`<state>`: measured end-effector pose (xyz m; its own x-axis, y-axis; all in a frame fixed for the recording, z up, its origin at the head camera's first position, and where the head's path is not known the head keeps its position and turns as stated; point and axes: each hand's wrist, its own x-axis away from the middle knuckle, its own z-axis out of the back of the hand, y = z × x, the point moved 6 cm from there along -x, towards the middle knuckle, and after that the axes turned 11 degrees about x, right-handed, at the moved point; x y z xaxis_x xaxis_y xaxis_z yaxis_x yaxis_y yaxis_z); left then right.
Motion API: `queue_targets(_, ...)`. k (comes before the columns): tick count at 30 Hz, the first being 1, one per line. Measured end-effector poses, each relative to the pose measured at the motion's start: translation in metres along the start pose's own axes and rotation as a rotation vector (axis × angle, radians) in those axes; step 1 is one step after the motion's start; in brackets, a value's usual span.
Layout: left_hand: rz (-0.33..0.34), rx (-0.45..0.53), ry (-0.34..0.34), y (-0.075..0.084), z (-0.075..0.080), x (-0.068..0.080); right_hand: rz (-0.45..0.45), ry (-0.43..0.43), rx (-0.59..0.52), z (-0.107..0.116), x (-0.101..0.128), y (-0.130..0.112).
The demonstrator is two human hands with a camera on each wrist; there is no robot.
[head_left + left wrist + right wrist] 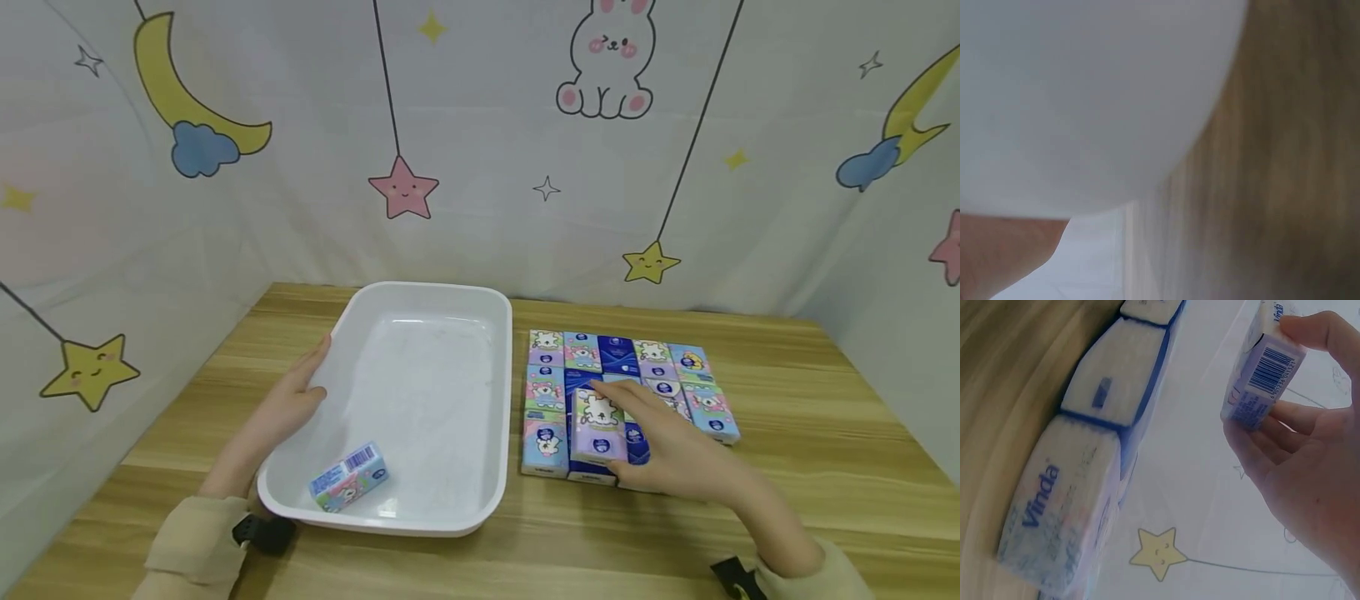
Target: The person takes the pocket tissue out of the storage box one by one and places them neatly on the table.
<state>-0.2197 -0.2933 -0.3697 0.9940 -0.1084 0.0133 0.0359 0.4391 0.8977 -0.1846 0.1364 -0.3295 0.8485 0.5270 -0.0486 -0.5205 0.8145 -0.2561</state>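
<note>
Nearest, a pack [349,477] lies in the tray [491,400]; the left hand [288,398] rests flat-fingered on its rim. Right hand [667,454] pinches a lilac pack [597,426] just above the packs [645,367] laid in rows beyond.

The tray [427,350] is white plastic, smooth and faintly glossy, with soft light patches on its floor. Inside it, toward 7 o'clock, one tissue pack [349,477] wears shiny printed film with a barcode. The table [810,467] is pale wood with a clear streaky grain and a low satin sheen. At 3 o'clock from the tray, the block of tissue packs [667,367] shows the same slick plastic wrap, crinkled at the seams. The lifted pack [597,425] is film-wrapped too. The backdrop [480,150] is thin matt cloth, lightly creased. The sleeve [191,542] is soft matt beige fabric.
</note>
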Motion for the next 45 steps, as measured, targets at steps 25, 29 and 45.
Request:
queue_targets(25,0.004,0.018,-0.013,0.002,-0.002,0.000,-0.066,0.045,0.000,-0.001,0.046,0.064)
queue_targets(29,-0.001,0.028,-0.013,0.003,-0.002,0.001,-0.109,0.025,-0.011,0.001,0.052,0.079)
queue_targets(45,0.015,0.027,-0.008,0.001,-0.001,0.001,-0.079,0.051,0.014,0.008,0.071,0.123)
